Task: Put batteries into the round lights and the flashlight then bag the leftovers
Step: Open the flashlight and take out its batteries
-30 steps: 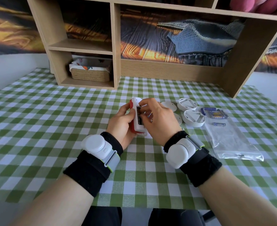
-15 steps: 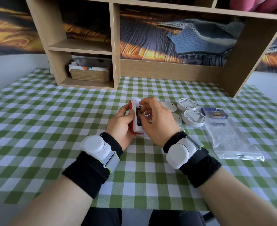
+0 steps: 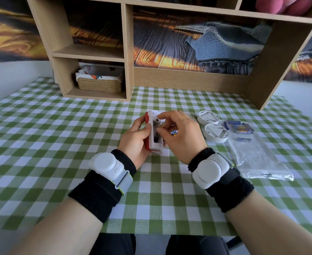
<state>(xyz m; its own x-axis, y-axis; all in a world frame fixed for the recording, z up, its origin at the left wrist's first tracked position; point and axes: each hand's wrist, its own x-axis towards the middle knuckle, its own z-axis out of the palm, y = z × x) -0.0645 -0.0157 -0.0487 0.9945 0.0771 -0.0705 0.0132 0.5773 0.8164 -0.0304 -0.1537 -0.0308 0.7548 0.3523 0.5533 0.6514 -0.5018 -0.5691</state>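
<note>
Flashlight (image 3: 152, 133), a red-and-white body with its battery compartment open toward the right, is held upright just above the green checked tablecloth (image 3: 41, 144) at scene centre. Left hand (image 3: 136, 139) grips the flashlight from the left side, thumb curled over its near white edge and fingers wrapped behind the red casing. Right hand (image 3: 181, 137) works at the open compartment, with thumb and fingertips pinching a battery (image 3: 161, 127) at the opening; further blue-and-yellow batteries (image 3: 174, 133) sit tucked under its curled fingers. Whether the pinched battery is seated in the compartment cannot be told.

To the right of the hands lie two round lights (image 3: 215, 133), backs up, one farther and one nearer, just beside each other. Right of these is a cluster of loose batteries (image 3: 240, 127), with a single battery (image 3: 244, 139) lying apart nearer the viewer. A clear plastic bag (image 3: 258, 161) lies flat on the cloth, extending near and right from the batteries.

At the far edge stands a wooden shelf unit (image 3: 127, 52); its lower left compartment holds a woven basket (image 3: 99, 85).
</note>
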